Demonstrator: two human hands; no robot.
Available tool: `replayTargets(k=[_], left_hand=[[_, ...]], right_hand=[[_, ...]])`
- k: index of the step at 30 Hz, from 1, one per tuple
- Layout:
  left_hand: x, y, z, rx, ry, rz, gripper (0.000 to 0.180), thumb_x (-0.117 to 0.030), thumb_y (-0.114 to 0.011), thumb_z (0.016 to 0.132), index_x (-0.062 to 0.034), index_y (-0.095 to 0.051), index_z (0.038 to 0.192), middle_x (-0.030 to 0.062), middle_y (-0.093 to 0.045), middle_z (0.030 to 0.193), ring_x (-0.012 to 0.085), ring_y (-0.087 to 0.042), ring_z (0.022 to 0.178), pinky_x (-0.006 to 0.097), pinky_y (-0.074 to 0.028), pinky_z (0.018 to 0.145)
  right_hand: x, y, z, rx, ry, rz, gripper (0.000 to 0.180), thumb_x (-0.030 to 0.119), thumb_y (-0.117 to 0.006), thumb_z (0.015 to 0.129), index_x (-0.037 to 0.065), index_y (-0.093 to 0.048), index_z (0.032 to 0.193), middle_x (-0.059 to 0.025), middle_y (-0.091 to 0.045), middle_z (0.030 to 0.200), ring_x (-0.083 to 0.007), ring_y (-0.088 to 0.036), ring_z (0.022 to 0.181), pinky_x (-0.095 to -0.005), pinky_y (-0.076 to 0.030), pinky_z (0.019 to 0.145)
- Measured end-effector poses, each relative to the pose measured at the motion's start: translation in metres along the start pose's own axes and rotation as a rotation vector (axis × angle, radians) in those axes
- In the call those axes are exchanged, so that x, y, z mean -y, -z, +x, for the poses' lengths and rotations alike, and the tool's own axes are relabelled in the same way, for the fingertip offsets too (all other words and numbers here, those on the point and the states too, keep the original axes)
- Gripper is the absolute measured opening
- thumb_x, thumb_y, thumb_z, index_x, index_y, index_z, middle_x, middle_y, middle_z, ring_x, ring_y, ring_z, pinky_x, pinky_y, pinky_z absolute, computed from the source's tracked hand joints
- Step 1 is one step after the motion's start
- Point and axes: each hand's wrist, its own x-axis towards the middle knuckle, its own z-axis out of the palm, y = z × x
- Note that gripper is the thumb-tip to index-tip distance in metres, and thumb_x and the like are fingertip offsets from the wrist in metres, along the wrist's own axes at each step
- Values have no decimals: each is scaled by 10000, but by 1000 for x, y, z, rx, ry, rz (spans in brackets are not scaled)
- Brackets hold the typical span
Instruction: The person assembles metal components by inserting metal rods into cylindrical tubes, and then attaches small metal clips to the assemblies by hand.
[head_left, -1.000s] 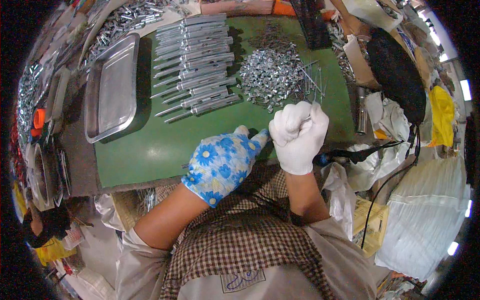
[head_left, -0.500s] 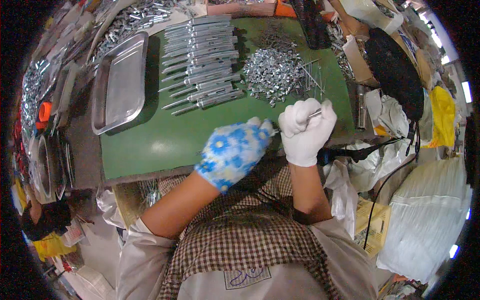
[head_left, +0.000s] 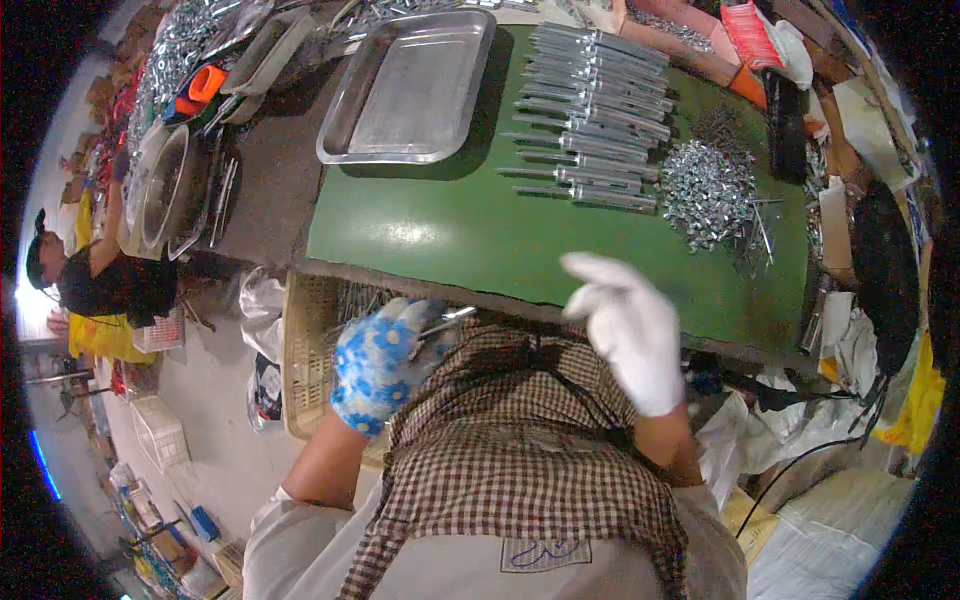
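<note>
My left hand [head_left: 380, 362], in a blue flowered glove, is shut on a small shiny metal part [head_left: 445, 322] and hangs over a woven basket [head_left: 305, 350] left of the green table [head_left: 420, 225]. My right hand [head_left: 628, 325], in a white glove, is raised at the table's near edge with its fingers apart and nothing in it. A row of metal rods [head_left: 600, 120] lies at the far side of the table. To the right of the rods sits a heap of small metal pieces [head_left: 708, 190].
A steel tray [head_left: 415, 85] stands at the table's far left. Bins of metal parts [head_left: 165, 185] line the left bench. Another person [head_left: 110, 280] sits at the far left. A black cable [head_left: 800, 455] and white bags [head_left: 850, 540] lie to the right.
My hands have come apart: the left swung down and left over the basket with the metal part, and the right opened its fist. The view has turned to the left.
</note>
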Motion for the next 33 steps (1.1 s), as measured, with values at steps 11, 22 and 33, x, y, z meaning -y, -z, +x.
replayTargets(k=[11, 22, 33], left_hand=[[26, -4, 7, -177, -191, 36, 314, -214, -701, 769, -97, -614, 1048, 112, -636, 883, 302, -631, 782, 398, -513, 658], [194, -57, -141, 70, 502, 236, 340, -284, -659, 849, -89, -624, 1125, 166, -663, 974, 340, -634, 913, 413, -505, 771], [-44, -18, 123, -386, -579, -178, 329, -144, -670, 777, -99, -633, 1100, 108, -630, 961, 309, -607, 861, 406, -489, 754]], right_hand=[[-5, -24, 10, -150, 434, -515, 124, 153, -617, 880, 50, -650, 942, -108, -659, 839, -220, -649, 755, -326, -497, 688], [-14, 15, 17, -328, 103, -217, 117, 63, -556, 902, 22, -657, 944, -15, -615, 739, -76, -550, 662, -219, -433, 615], [-18, 10, 18, -364, 278, -352, 83, 75, -619, 852, 32, -661, 909, -61, -631, 734, -106, -565, 620, -252, -446, 585]])
